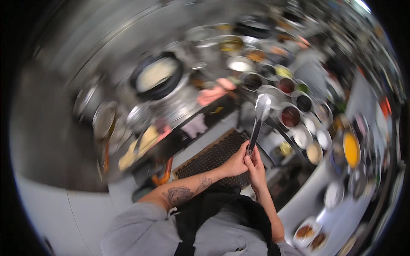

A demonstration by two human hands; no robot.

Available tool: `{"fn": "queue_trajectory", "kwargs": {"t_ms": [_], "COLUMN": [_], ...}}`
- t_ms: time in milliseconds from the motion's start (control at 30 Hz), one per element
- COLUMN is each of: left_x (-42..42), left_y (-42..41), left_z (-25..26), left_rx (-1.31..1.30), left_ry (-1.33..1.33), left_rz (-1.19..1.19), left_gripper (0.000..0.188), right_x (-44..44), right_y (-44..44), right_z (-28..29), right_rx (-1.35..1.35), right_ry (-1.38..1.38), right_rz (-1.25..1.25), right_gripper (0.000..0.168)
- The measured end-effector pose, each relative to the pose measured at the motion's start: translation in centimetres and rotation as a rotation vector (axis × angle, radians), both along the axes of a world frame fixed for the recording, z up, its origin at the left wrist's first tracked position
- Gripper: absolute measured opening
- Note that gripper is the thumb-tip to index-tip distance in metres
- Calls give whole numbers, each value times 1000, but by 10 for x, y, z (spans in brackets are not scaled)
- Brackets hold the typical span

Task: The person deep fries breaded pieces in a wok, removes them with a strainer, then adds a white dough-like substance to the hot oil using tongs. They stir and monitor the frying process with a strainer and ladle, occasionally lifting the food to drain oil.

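Both my hands are together in front of my body, around the lower end of metal kitchen tongs point(255, 131) with dark handles. My left hand point(238, 161) closes on the handles from the left side. From the right, my right hand point(257, 168) grips the same end, its thumb laid across. The tongs point away from me, and their scalloped tips appear close together. Beyond the tips stand round containers of sauces, among them one of dark red sauce point(290, 116). Motion blurs much of the picture.
A black wok point(157, 76) with pale contents sits on the stove at the left. Pink cloths point(211, 95) lie along the counter edge, a yellow cloth point(137, 148) nearer. A perforated black mat point(213, 156) covers part of the floor. Plates of food point(306, 231) stand at lower right.
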State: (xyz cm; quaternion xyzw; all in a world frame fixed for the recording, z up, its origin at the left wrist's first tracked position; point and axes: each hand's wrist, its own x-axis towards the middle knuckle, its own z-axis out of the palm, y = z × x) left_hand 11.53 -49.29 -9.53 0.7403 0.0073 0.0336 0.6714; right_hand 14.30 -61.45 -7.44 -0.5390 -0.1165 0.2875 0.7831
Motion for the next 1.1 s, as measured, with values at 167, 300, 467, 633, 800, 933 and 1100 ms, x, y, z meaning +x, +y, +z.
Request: {"fn": "queue_trajectory", "kwargs": {"t_ms": [167,300,467,633,800,933,1100], "left_x": [-92,-216,-357,-408,-391,-401,-425], "left_y": [143,233,291,358,396,415,439], "left_z": [18,55,12,-60,-90,-131,-185], "left_rx": [402,499,680,540,554,332,443], "left_ry": [81,423,792,991,862,689,349], "left_rz": [724,1072,1390,1475,1480,1599,1755], "left_gripper": [70,64,55,45,44,64,38], "right_x": [-10,-20,-23,-74,-155,-223,-302], "right_y": [117,165,208,298,402,460,515], "right_z": [6,14,-1,46,55,54,38], "right_rx": [-198,-290,-382,-305,-189,-167,-351], "right_ry": [-470,-475,-451,-705,-838,-600,-583], "right_rz": [545,772,884,1042,1242,1359,1206], "right_gripper": [65,59,52,42,38,39,65]}}
